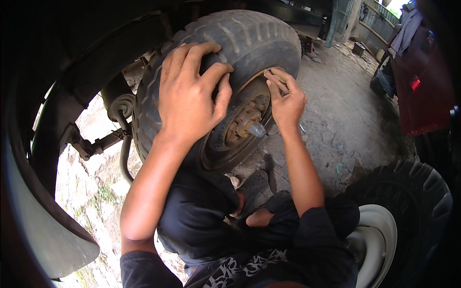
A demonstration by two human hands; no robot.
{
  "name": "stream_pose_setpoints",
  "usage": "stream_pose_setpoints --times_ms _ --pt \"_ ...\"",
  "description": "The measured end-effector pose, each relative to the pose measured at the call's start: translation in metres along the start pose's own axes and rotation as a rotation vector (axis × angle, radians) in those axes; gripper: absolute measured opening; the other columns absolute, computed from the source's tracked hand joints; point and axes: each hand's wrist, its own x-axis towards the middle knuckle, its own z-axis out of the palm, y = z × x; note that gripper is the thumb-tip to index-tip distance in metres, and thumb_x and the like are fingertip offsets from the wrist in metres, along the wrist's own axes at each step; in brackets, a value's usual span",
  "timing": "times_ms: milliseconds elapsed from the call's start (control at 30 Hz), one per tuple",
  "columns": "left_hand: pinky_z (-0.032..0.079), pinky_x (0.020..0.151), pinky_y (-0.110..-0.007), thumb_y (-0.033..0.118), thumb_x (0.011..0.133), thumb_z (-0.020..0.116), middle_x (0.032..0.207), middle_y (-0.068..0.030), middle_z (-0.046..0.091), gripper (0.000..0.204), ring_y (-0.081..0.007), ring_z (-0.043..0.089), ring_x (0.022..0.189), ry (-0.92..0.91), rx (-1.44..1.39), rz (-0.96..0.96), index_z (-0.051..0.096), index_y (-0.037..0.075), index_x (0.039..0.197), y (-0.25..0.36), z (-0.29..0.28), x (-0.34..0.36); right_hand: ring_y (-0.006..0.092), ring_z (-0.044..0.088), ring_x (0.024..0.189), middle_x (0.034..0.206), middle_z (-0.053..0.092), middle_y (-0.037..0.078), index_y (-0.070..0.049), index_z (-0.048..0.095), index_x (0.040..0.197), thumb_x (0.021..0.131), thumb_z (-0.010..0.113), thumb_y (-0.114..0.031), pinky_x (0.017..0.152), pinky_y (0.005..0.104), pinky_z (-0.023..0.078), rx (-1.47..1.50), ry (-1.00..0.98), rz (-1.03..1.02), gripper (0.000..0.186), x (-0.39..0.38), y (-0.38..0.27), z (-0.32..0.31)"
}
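Rough stone yard floor (336, 115). Tyred wheel (249, 43) seated on hub (245, 122) under vehicle; studs apparently bare. Left hand (189, 93) spread over tread; right hand (286, 98), fingers pressed together, at rim edge. Fastening seemingly left.

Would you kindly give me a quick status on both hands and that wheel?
Left hand flat on mounted tyre tread. Right hand fingers on wheel rim edge. Hub studs exposed. Spare tyre lies at right.

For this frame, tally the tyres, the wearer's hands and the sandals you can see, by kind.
Tyres: 2, the mounted tyre both hands rest on, and a loose tyre on a white rim.
Hands: 2, left hand, right hand.
Sandals: 2.
Total: 6
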Motion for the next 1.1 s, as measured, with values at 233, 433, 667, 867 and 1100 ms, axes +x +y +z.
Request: stream_pose_setpoints --times_ms 233,433,667,867,1100 --pt "0.047 0.113 -0.051 0.016 0.083 0.078 0.127 -0.0084 0.070 0.015 -0.0331 0.062 0.125 -0.006 0.002 -0.011 0.082 0.011 0.096 0.002 -0.001 0.001 0.0271 0.076 0.094 0.111 0.080 0.009 -0.007 0.086 0.109 0.090 0.080 0.006 0.084 0.0380 0.062 -0.391 0.132 -0.393 0.024 0.006 0.012 0.000" --pt "0.047 0.112 -0.050 0.017 0.084 0.078 0.126 -0.0082 0.069 0.014 -0.0329 0.062 0.125 -0.002 -0.004 -0.003 0.082 0.012 0.096 0.001 0.001 0.000 0.0245 0.072 0.091 0.106 0.078 0.008 -0.007 0.087 0.110 0.086 0.085 0.003 0.082 0.0381 0.060 -0.333 0.056 -0.465 0.027 -0.002 0.029 0.014" --pt "0.047 0.112 -0.051 0.018 0.086 0.077 0.127 -0.0081 0.069 0.013 -0.0330 0.062 0.124 0.011 0.008 -0.002 0.082 0.012 0.097 0.002 0.002 0.000 0.0277 0.076 0.096 0.111 0.081 0.013 -0.004 0.085 0.115 0.088 0.083 0.004 0.085 0.0385 0.063 -0.379 -0.040 -0.562 0.028 0.003 0.025 0.003" --pt "0.049 0.110 -0.049 0.015 0.085 0.078 0.127 -0.0070 0.071 0.012 -0.0349 0.063 0.124 0.006 0.014 -0.010 0.081 0.013 0.096 0.004 -0.002 0.002 0.0301 0.076 0.095 0.108 0.080 0.014 -0.001 0.085 0.112 0.088 0.082 0.005 0.085 0.0402 0.063 -0.447 -0.099 -0.529 0.025 0.010 0.018 -0.005" --pt "0.048 0.111 -0.050 0.015 0.085 0.078 0.127 -0.0075 0.070 0.012 -0.0353 0.063 0.124 0.007 0.005 -0.011 0.081 0.012 0.096 0.004 -0.001 0.002 0.0318 0.075 0.093 0.104 0.079 0.015 0.000 0.084 0.114 0.088 0.080 0.006 0.084 0.0412 0.062 -0.421 -0.151 -0.562 0.026 0.014 0.008 -0.009"
